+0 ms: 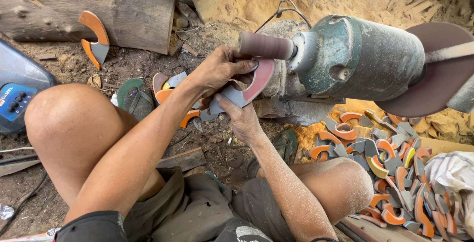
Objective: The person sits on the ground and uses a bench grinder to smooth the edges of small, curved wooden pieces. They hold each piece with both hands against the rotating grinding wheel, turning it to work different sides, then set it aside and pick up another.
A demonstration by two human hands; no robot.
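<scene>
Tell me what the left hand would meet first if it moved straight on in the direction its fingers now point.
The left hand points right, gripping the curved red-and-grey piece. Going straight on, it would probably meet the reddish-brown cylindrical sanding drum first, then the green metal motor housing behind it. Depth is unclear from this view.

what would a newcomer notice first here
Both hands, the left hand above and the right hand below, press a curved grey and red piece against the sanding drum at centre. The drum juts from a green motor at right. Below it lies a pile of similar orange and grey pieces.
</scene>
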